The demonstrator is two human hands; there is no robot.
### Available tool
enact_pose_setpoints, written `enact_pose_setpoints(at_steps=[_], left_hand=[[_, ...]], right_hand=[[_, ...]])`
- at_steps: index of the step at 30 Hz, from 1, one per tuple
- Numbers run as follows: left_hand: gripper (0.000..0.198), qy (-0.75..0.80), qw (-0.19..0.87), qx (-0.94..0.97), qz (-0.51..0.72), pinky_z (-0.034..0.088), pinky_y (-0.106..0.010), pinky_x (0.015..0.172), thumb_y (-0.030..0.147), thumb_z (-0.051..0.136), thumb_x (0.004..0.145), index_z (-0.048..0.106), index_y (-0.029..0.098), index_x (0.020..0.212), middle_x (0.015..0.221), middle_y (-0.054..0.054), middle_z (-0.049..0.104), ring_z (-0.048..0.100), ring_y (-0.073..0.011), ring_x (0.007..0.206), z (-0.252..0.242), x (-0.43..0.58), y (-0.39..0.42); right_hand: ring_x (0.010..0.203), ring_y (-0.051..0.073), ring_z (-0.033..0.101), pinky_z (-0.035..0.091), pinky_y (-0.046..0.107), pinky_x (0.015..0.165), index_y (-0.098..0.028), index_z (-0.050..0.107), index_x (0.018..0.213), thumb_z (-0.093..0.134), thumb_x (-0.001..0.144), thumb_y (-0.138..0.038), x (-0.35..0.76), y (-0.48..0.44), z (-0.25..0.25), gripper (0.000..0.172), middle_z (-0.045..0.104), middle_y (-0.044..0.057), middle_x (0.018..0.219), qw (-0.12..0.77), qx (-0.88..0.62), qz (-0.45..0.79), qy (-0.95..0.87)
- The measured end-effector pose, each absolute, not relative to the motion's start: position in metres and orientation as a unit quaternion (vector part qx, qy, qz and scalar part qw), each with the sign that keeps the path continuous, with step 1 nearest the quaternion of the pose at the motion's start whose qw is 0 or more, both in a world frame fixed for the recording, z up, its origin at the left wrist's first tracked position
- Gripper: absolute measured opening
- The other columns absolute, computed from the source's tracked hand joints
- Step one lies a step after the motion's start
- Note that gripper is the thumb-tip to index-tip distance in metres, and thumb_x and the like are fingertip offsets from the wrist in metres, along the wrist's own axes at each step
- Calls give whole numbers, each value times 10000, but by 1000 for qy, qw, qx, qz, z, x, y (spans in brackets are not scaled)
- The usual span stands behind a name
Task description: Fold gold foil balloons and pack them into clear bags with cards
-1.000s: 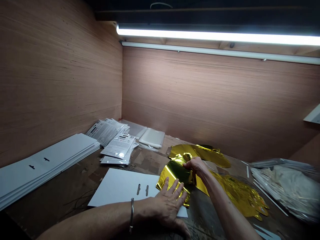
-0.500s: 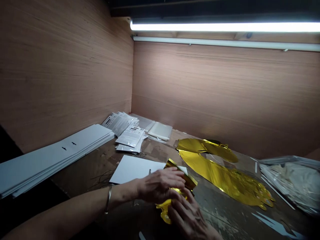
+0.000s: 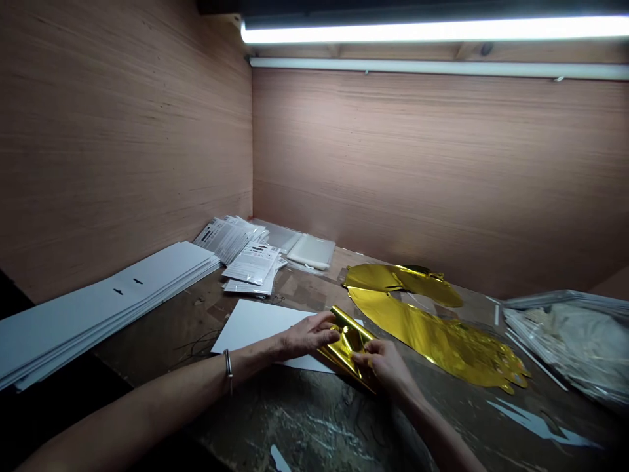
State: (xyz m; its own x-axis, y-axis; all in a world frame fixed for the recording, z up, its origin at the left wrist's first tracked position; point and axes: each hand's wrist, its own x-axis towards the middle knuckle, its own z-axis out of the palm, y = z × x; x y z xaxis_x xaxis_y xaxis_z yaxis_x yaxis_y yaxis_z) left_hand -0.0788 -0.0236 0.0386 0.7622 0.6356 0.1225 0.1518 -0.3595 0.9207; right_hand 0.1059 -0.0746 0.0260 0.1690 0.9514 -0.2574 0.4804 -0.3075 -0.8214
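Note:
A piece of shiny gold foil [image 3: 346, 335], folded into a narrow bundle, lies across the right part of a white card [image 3: 275, 328]. My left hand [image 3: 312, 333] grips the foil's left side with bent fingers. At its lower right end, my right hand [image 3: 381, 359] pinches the same foil between thumb and fingers. A bracelet [image 3: 228, 371] circles my left wrist. Beyond my hands, to the right, large flat gold foil balloons [image 3: 413, 321] lie spread out. The card's right part is partly hidden under the foil and my left hand.
Long white cards [image 3: 113, 301] are stacked at the left. Printed packets [image 3: 253, 262] and clear plastic sleeves [image 3: 312, 251] sit near the back corner. A plastic bag [image 3: 580, 341] lies far right, with a white paper scrap [image 3: 540, 423] in front. Wooden walls [image 3: 417, 177] enclose the table.
The gold foil's loose lower end is now folded up into a neater, narrower bundle. My hands have moved apart, one to each side of it. The view has shifted slightly.

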Motion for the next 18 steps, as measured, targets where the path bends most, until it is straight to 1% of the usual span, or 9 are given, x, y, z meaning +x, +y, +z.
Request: enact_pose_setpoints(at_steps=[2, 3, 7, 9, 11, 13, 15, 17, 18], left_hand=[[479, 265, 461, 813, 238, 371, -274, 766, 366, 444, 739, 294, 141, 1135, 1099, -90, 446, 453, -180, 967, 37, -76, -24], [511, 263, 401, 845, 235, 359, -297, 793, 325, 482, 708, 284, 136, 1139, 1133, -104, 418, 425, -199, 1005, 37, -75, -28], [509, 185, 62, 967, 164, 205, -424, 913, 175, 432, 672, 303, 82, 1156, 1204, -157, 351, 247, -276, 1139, 35, -63, -55], [491, 170, -52, 976, 128, 215, -449, 895, 158, 369, 697, 292, 15, 1160, 1156, -207, 391, 294, -291, 1110, 30, -50, -70], [460, 194, -129, 965, 123, 261, -468, 840, 141, 328, 711, 307, -54, 1127, 1078, -264, 435, 376, -308, 1040, 23, -37, -77], [404, 205, -166, 955, 132, 290, -475, 794, 116, 311, 711, 362, -62, 1070, 1010, -276, 471, 436, -306, 966, 16, -29, -76], [291, 195, -147, 960, 140, 309, -450, 784, 108, 317, 713, 456, 12, 949, 907, -208, 533, 489, -262, 874, 14, -28, -68], [188, 171, -94, 969, 151, 312, -410, 804, 127, 335, 722, 493, 88, 816, 812, -123, 560, 511, -208, 800, 18, -36, -57], [165, 159, -65, 972, 162, 306, -392, 819, 129, 338, 726, 494, 110, 778, 784, -96, 564, 512, -190, 790, 20, -42, -52]], right_hand=[[350, 68, 353, 241, 187, 350, -167, 414, 423, 576, 515, -204, 109, -63, 28, 190, 395, -61, 356, 282, -710, 422, -489], [337, 61, 339, 236, 184, 343, -165, 418, 416, 576, 503, -187, 110, -59, 29, 182, 393, -63, 344, 280, -709, 433, -481], [334, 49, 334, 251, 173, 342, -160, 421, 404, 522, 494, -107, 109, -58, 32, 145, 397, -63, 340, 290, -702, 461, -459], [322, 49, 327, 258, 174, 337, -163, 405, 395, 481, 504, -83, 106, -59, 33, 154, 369, -67, 325, 292, -700, 469, -452], [302, 51, 319, 269, 178, 329, -168, 388, 393, 459, 528, -89, 105, -61, 34, 172, 332, -73, 311, 289, -701, 472, -450], [298, 62, 347, 303, 188, 331, -170, 390, 410, 467, 566, -127, 107, -64, 37, 179, 333, -69, 318, 284, -701, 469, -455], [346, 99, 437, 367, 218, 361, -161, 450, 486, 472, 625, -220, 116, -70, 40, 153, 430, -31, 379, 279, -701, 469, -460], [517, 159, 546, 444, 278, 475, -148, 539, 666, 446, 676, -289, 131, -79, 43, 169, 565, 42, 569, 299, -706, 405, -499], [657, 189, 570, 460, 318, 573, -150, 558, 797, 432, 695, -292, 139, -84, 43, 215, 600, 81, 730, 314, -700, 329, -550]])
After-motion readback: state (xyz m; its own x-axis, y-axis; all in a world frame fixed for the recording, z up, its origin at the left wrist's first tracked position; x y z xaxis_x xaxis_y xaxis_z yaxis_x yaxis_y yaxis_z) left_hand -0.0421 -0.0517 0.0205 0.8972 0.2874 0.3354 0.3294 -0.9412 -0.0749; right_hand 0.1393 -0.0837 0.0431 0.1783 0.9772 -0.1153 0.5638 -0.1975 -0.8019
